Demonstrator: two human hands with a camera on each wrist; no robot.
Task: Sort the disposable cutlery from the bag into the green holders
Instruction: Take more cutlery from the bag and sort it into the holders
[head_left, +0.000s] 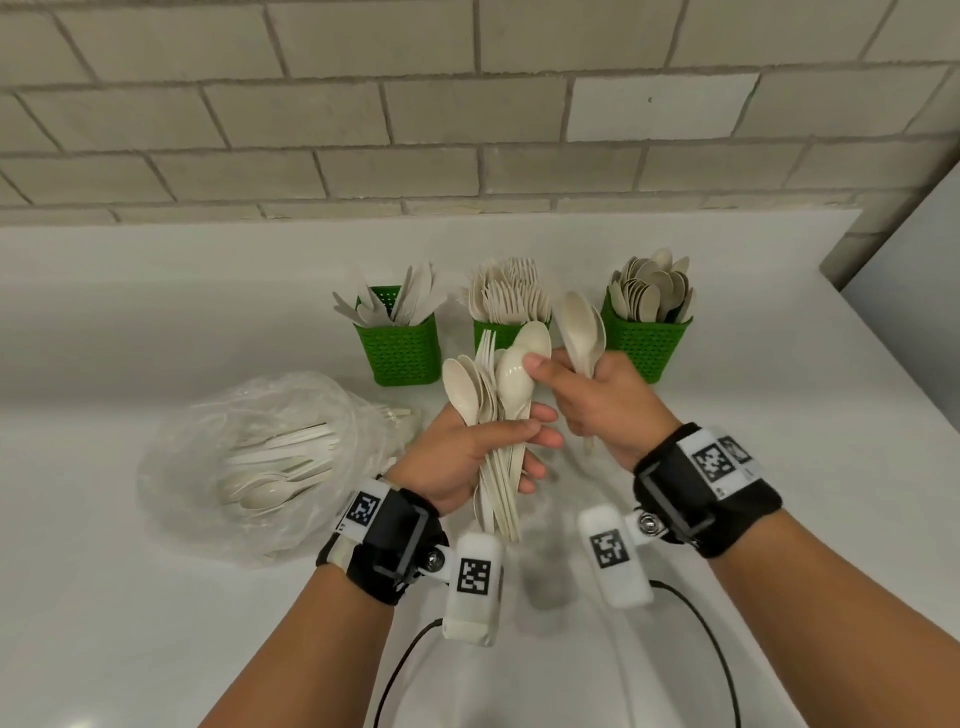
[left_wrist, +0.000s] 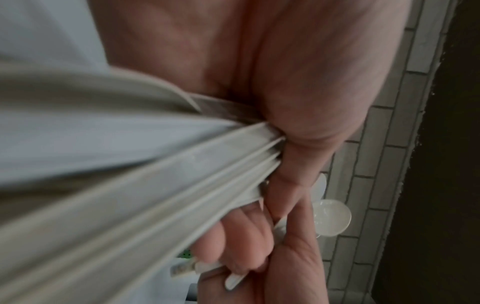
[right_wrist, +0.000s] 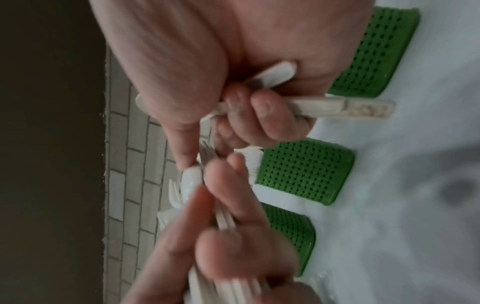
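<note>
Currently | left hand (head_left: 467, 457): fingers curled round a mixed bundle of spoons and forks (head_left: 498, 415); right hand (head_left: 597, 405): a few spoons (head_left: 582, 325) gripped, thumb pressed on the bundle's top spoon | three green holders (head_left: 402, 348) stood behind the bundle on the tabletop (head_left: 156, 322); bag (head_left: 260, 462) left of the bundle, cutlery inside

Cutlery (head_left: 511, 384): cream-coloured, plastic-looking, smooth with a faint sheen on the spoon bowls; handles matt. Holders (head_left: 402, 351): bright green plastic, walls perforated in a regular grid, slightly glossy. Bag (head_left: 249, 457): thin clear plastic film, crinkled, with shiny highlights. Counter (head_left: 156, 291): white, smooth, semi-gloss, showing soft reflections. Wall (head_left: 363, 119): pale grey-beige tiles, matt, with rough grey grout lines. Wrist straps (head_left: 701, 499): black matt fabric
</note>
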